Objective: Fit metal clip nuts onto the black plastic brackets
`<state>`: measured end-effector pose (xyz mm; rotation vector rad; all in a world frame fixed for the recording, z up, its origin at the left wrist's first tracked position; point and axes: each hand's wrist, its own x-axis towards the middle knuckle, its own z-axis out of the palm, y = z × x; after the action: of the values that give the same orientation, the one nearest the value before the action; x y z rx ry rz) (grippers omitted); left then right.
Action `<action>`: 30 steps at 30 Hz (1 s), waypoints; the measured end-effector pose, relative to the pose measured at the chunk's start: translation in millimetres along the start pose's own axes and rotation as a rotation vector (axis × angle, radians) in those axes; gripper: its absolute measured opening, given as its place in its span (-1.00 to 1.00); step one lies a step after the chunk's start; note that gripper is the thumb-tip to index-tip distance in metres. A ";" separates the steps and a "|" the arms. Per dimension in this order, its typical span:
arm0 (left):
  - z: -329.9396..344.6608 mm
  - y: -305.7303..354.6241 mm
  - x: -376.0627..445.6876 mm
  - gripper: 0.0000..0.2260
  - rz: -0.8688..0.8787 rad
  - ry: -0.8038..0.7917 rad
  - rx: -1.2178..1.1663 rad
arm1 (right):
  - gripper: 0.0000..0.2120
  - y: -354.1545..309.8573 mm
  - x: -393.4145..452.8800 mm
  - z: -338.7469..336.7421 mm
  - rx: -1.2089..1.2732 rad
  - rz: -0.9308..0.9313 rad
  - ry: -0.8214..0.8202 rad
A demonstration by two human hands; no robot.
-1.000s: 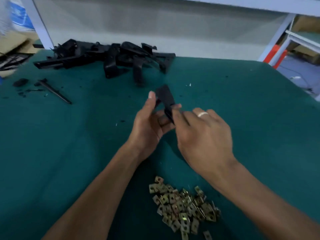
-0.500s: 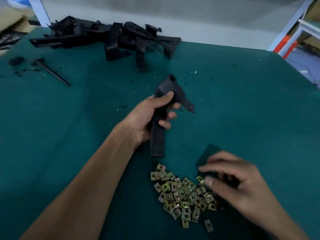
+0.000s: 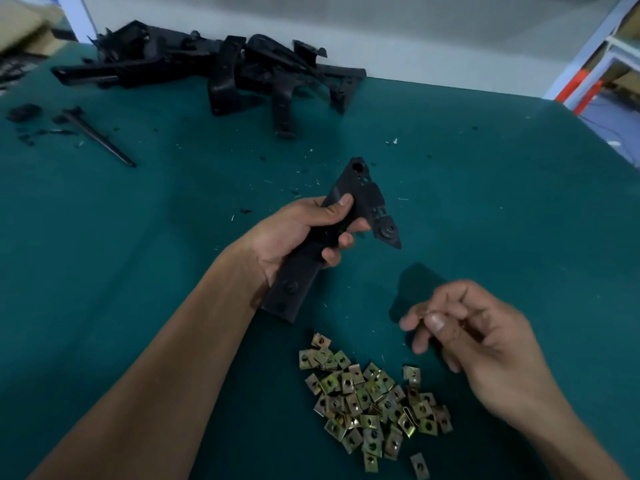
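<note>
Nearest, brass-coloured clip nuts [image 3: 374, 403] lie heaped on the green surface [image 3: 485, 202], small, stiff, best pinched by their edges; right hand [image 3: 485, 344] pinches something blurred, contents uncertain; left hand [image 3: 304, 233] grips a light, rigid black bracket [image 3: 360, 195] mid-length; spare brackets [image 3: 221, 67] beyond.

The worktop's [image 3: 485, 202] right half is left open. The far edge is blocked by piled black brackets [image 3: 214, 67], the near edge by clip nuts [image 3: 374, 400].

hands [image 3: 304, 233]: 2 | held bracket [image 3: 360, 199]: 1 | clip nuts [image 3: 374, 400]: dozens, heaped
</note>
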<state>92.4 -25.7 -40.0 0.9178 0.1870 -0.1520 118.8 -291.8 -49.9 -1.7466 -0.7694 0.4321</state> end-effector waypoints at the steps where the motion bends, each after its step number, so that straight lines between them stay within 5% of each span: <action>1: -0.9 -0.5 0.3 -0.80 0.017 -0.002 0.004 | -0.96 -0.3 10.1 2.7 0.078 0.008 0.043; 6: -9.4 2.6 -0.6 -0.85 0.109 -0.015 0.058 | -0.94 -2.0 78.5 21.9 0.419 0.068 0.152; 12: -22.2 12.7 -3.8 -0.78 0.199 0.033 0.108 | -0.84 -12.6 138.3 46.9 0.746 0.167 0.092; 30: -21.6 13.1 0.1 -0.95 0.239 0.091 0.167 | -0.83 -3.0 146.5 31.1 0.910 0.153 -0.130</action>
<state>93.2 -0.6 -42.7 1.1069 0.1488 0.0972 203.7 -168.6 -43.1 -0.9241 -0.4129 0.8492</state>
